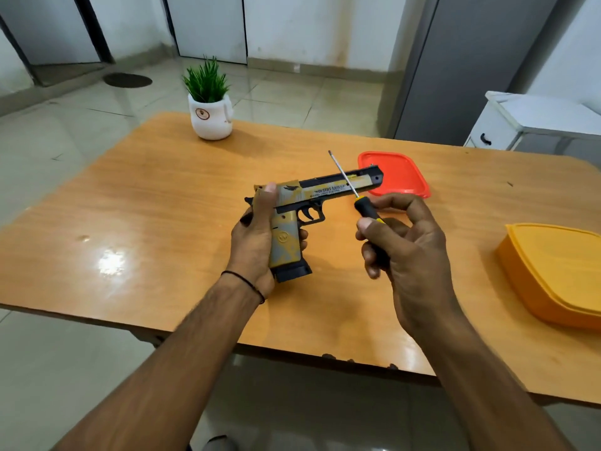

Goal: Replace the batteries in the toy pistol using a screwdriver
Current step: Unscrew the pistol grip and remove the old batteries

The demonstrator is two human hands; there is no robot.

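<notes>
Above the wooden tabletop (146,196), the left hand (257,236) gripped the toy pistol (312,196) by its handle, barrel pointing right toward a red lid (400,177), while the right hand (406,245) clasped the screwdriver (361,203) by its black handle, the shaft crossing in front of the barrel.

— Where do we find the toy pistol (328,190)?
— Mid-frame, above the desk (146,196), in our left grip (253,242); the screwdriver (367,209) in our right grip (413,255) sits just right of it, shaft crossing before the barrel.
— And on the desk?
— A lid (400,177) behind the barrel, a potted plant (209,105) toward the upper left, a container (559,271) at the right edge.
</notes>
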